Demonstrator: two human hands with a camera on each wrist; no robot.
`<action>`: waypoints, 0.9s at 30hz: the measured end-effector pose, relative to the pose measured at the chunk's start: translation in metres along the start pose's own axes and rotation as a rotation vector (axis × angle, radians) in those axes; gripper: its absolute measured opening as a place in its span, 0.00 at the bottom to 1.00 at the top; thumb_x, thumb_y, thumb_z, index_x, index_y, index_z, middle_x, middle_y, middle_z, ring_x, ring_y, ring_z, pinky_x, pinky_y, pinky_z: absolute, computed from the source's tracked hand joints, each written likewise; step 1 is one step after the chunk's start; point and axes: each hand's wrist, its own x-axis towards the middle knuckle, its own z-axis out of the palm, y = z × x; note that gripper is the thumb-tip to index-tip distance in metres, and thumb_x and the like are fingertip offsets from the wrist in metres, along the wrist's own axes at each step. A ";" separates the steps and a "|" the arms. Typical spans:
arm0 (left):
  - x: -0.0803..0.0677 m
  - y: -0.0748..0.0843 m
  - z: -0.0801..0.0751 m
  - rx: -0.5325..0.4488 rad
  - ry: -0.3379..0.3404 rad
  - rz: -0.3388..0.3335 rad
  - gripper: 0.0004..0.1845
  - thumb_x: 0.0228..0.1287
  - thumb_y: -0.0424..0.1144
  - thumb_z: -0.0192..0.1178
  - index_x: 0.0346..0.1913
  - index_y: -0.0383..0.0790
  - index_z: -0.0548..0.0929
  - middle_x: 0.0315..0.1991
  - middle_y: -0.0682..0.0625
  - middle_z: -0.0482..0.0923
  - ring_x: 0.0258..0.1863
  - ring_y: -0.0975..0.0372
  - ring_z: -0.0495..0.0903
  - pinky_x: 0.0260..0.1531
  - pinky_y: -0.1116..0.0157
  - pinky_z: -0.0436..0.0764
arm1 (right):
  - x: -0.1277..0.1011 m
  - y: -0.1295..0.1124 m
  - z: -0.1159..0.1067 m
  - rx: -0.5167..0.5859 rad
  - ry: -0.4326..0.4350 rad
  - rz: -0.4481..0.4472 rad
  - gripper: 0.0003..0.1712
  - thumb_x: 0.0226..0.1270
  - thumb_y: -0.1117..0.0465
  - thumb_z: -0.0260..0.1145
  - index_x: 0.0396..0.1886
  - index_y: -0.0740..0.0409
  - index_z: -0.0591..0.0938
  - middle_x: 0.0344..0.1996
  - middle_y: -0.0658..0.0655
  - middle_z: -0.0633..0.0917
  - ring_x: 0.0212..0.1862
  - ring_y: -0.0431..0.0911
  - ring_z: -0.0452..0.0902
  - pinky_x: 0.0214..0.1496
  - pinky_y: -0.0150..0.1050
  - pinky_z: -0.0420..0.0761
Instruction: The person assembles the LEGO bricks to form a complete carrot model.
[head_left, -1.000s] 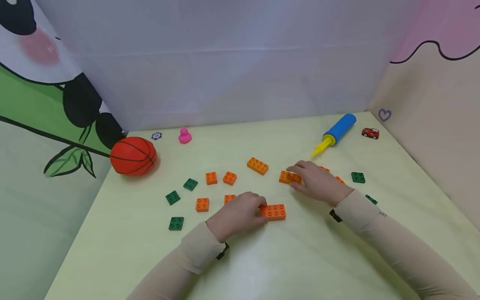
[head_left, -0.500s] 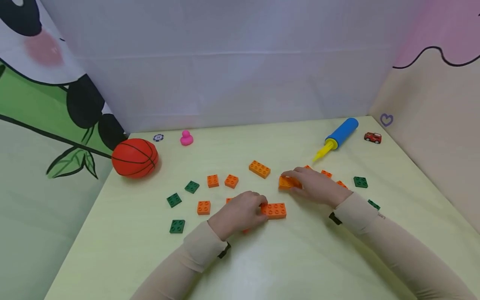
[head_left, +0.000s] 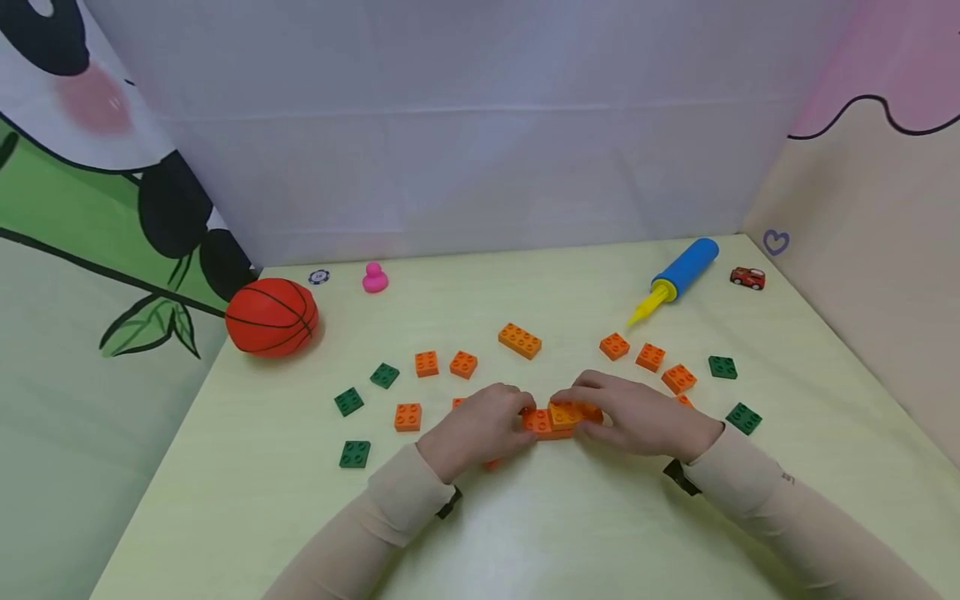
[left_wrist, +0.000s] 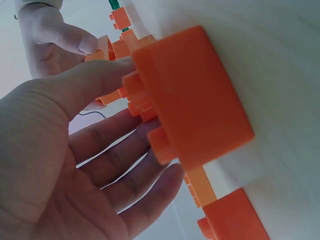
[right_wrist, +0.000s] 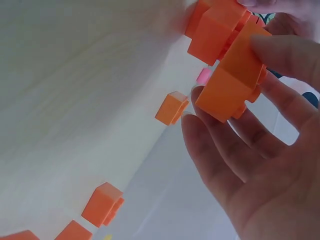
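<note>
Near the middle of the table, my left hand (head_left: pixel 480 429) grips the left end of a long orange brick (head_left: pixel 537 421). My right hand (head_left: pixel 637 412) pinches a lighter orange long brick (head_left: pixel 564 415) between thumb and fingers. This lighter brick lies over the right part of the lower one, its right end sticking out past it. In the right wrist view the lighter brick (right_wrist: pixel 225 92) sits at an offset against the studs of the other orange brick (right_wrist: pixel 217 32). A square orange brick (left_wrist: pixel 195 100) close to the left wrist camera covers part of the left fingers.
Small orange bricks (head_left: pixel 427 363) and green bricks (head_left: pixel 355 454) lie to both sides. Another long orange brick (head_left: pixel 520 341) lies behind the hands. Farther back are a red ball (head_left: pixel 272 317), a pink toy (head_left: pixel 375 277), a blue-yellow pump (head_left: pixel 684 271) and a red toy car (head_left: pixel 747 277).
My right hand has brought the lighter long brick toward me and left, from the table behind onto the lower long brick. My left hand has stayed on the lower brick.
</note>
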 end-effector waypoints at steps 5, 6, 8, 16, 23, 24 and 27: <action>0.000 0.000 0.000 0.002 0.008 0.000 0.14 0.64 0.46 0.68 0.47 0.43 0.85 0.34 0.56 0.80 0.33 0.65 0.74 0.38 0.71 0.78 | 0.001 0.002 0.002 0.020 0.007 -0.017 0.25 0.71 0.54 0.67 0.66 0.43 0.77 0.53 0.45 0.79 0.49 0.38 0.76 0.53 0.39 0.81; 0.000 0.000 0.000 0.005 0.010 0.002 0.14 0.64 0.46 0.68 0.47 0.42 0.85 0.35 0.56 0.80 0.33 0.65 0.74 0.38 0.71 0.78 | 0.001 0.002 0.002 0.024 0.010 -0.023 0.24 0.71 0.54 0.67 0.66 0.43 0.77 0.53 0.45 0.79 0.49 0.38 0.76 0.52 0.40 0.81; 0.000 -0.001 0.001 0.012 0.017 0.009 0.14 0.64 0.47 0.68 0.47 0.42 0.85 0.35 0.56 0.81 0.33 0.65 0.74 0.39 0.71 0.78 | 0.001 0.002 0.002 0.026 0.014 -0.028 0.24 0.71 0.53 0.66 0.65 0.43 0.77 0.53 0.44 0.79 0.50 0.39 0.76 0.53 0.40 0.81; 0.000 -0.003 0.002 0.017 0.032 0.020 0.14 0.64 0.48 0.68 0.46 0.43 0.85 0.34 0.56 0.80 0.32 0.66 0.74 0.37 0.71 0.78 | 0.004 0.004 0.002 0.039 0.016 -0.025 0.24 0.71 0.54 0.67 0.65 0.42 0.79 0.52 0.45 0.80 0.50 0.40 0.76 0.53 0.41 0.81; 0.001 -0.002 0.002 -0.019 0.020 0.013 0.13 0.65 0.47 0.68 0.45 0.43 0.85 0.34 0.57 0.80 0.33 0.66 0.74 0.37 0.71 0.78 | 0.007 0.008 0.004 0.057 0.022 -0.052 0.25 0.69 0.55 0.69 0.65 0.42 0.80 0.47 0.44 0.79 0.45 0.38 0.74 0.46 0.34 0.80; 0.001 -0.002 0.002 -0.026 0.014 0.011 0.13 0.65 0.47 0.68 0.45 0.43 0.85 0.34 0.57 0.80 0.33 0.66 0.74 0.37 0.71 0.78 | 0.007 0.009 0.004 0.062 0.023 -0.057 0.25 0.68 0.55 0.69 0.65 0.42 0.80 0.46 0.44 0.79 0.43 0.38 0.73 0.45 0.33 0.80; 0.002 -0.002 0.002 -0.036 -0.002 0.011 0.13 0.65 0.47 0.67 0.46 0.43 0.85 0.34 0.57 0.79 0.33 0.66 0.74 0.38 0.71 0.78 | 0.006 0.013 0.006 0.080 0.033 -0.065 0.25 0.67 0.56 0.70 0.64 0.41 0.81 0.43 0.42 0.78 0.40 0.36 0.72 0.41 0.31 0.78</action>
